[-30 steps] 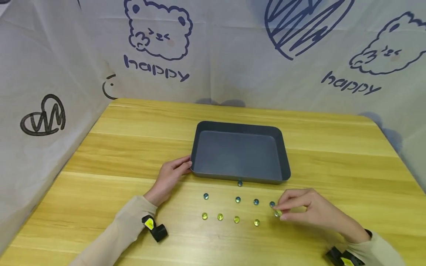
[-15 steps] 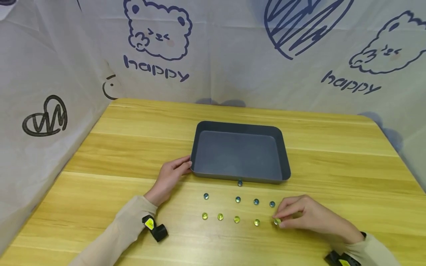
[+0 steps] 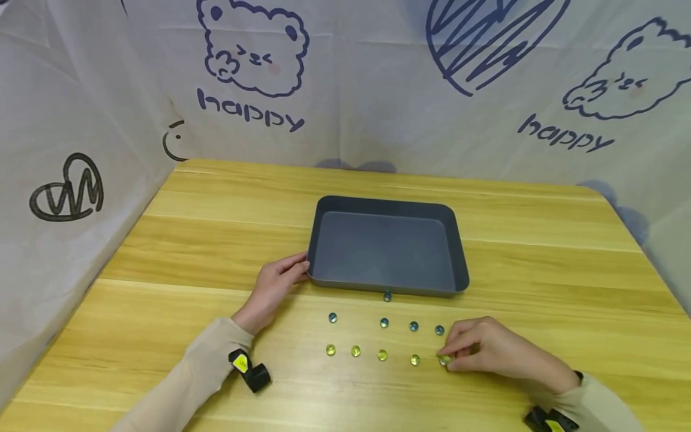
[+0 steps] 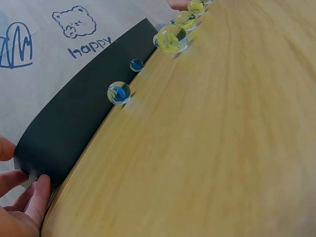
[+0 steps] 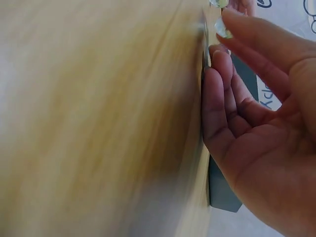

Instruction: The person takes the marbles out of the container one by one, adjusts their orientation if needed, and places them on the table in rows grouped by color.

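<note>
My left hand (image 3: 272, 289) rests its fingertips against the outer wall of the dark grey rectangular tray (image 3: 384, 249), at its near left corner; the left wrist view shows the thumb low on that wall. The tray has nothing in it. At the right, my right hand (image 3: 488, 348) pinches a yellow-green glass marble (image 3: 445, 360) between thumb and fingertips, low over the table. That marble lines up with a row of yellow marbles (image 3: 382, 355). Behind them lies a row of blue marbles (image 3: 413, 326), and one more blue marble (image 3: 387, 296) sits by the tray's front wall.
Everything stands on a wood-grain table (image 3: 216, 240). A white cloth (image 3: 367, 90) with bear drawings and lettering hangs behind it and along the left side. Black wrist cameras (image 3: 251, 372) are strapped over both sleeves.
My right hand has moved toward me and slightly left with its yellow-green marble, from beside the rightmost blue marble to the end of the yellow row. The left hand keeps its place.
</note>
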`<state>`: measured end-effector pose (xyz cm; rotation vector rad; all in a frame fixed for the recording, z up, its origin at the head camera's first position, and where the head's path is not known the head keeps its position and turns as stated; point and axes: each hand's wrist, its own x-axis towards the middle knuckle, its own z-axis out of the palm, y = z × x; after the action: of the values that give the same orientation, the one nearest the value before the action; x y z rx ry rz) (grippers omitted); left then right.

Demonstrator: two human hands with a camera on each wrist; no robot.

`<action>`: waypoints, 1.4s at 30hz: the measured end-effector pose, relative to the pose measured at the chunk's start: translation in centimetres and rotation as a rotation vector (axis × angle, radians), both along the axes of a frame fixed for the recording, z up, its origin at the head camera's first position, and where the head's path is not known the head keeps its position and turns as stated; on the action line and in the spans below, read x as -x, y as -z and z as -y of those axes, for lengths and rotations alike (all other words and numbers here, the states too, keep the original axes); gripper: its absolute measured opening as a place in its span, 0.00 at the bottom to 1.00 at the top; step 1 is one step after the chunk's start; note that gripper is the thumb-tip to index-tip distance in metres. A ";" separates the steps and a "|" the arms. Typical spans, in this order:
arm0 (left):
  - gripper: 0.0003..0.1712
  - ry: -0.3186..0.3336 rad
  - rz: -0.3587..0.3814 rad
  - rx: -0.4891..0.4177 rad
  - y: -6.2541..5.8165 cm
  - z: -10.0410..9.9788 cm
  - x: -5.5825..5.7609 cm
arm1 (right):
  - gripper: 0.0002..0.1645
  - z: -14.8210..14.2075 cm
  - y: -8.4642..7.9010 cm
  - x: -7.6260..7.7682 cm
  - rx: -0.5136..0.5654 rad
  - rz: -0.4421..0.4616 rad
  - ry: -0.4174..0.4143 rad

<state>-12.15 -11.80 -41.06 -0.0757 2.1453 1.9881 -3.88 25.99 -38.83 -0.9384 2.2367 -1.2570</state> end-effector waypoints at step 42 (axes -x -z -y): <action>0.23 0.001 -0.012 -0.004 0.1 0.1 -0.1 | 0.12 0.2 0.4 0.1 -0.021 -0.056 -0.007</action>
<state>-12.00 -11.86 -41.13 -0.0626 2.1475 1.9973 -3.96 25.77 -39.22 -0.9839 2.2830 -1.2167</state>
